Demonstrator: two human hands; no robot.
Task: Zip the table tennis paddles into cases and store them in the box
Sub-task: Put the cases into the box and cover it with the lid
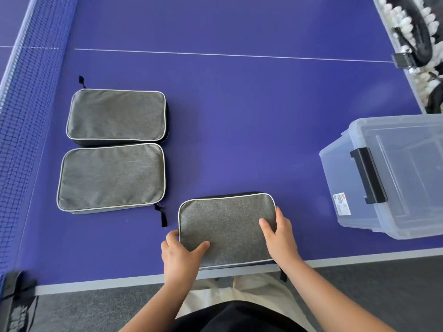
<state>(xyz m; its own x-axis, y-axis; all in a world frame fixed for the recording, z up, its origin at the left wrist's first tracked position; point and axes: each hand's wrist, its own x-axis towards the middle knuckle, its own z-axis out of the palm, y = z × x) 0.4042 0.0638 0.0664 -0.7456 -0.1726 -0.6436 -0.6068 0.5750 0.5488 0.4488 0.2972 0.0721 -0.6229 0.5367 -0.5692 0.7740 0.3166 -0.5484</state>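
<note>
Three grey fabric paddle cases with white piping lie on the blue table. The nearest case (225, 226) sits at the table's front edge. My left hand (179, 252) grips its left edge, thumb on top and fingers curled round the side. My right hand (279, 236) grips its right edge the same way. The other two cases, far one (116, 115) and near one (111, 177), lie side by side at the left with black zipper pulls showing. No paddle is visible. A clear plastic box (393, 178) with a black latch stands at the right.
The table tennis net (26, 116) runs along the left side. A clear tray with white balls and black parts (414, 39) sits at the far right. The table's front edge (119, 280) is close to my body, grey carpet below.
</note>
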